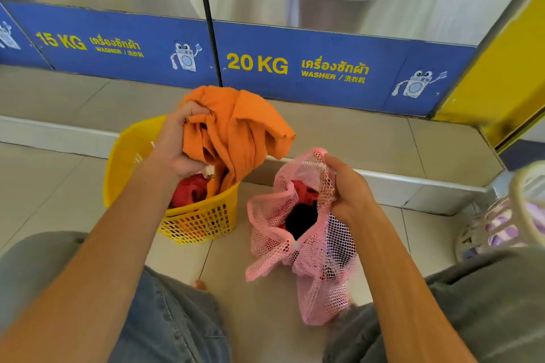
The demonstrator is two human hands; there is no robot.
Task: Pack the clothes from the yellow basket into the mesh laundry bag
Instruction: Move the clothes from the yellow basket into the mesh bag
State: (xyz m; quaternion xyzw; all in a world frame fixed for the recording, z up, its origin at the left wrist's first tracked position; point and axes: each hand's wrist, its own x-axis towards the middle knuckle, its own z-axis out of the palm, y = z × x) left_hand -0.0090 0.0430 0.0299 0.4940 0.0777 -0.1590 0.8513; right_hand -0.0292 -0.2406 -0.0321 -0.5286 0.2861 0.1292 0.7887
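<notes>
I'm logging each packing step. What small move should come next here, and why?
Probably swing the orange garment rightward over the pink mesh bag. The left hand grips it above the yellow basket, and the right hand holds the bag's mouth open.

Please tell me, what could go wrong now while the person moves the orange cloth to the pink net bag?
1. The orange garment is bulky and its lower end hangs into the yellow basket; lifting may drag the red clothes out.
2. Only the right hand holds the mesh laundry bag open at one side of its rim, so the mouth may collapse.
3. The left hand grips one bunch; loose folds could miss the opening.
</notes>
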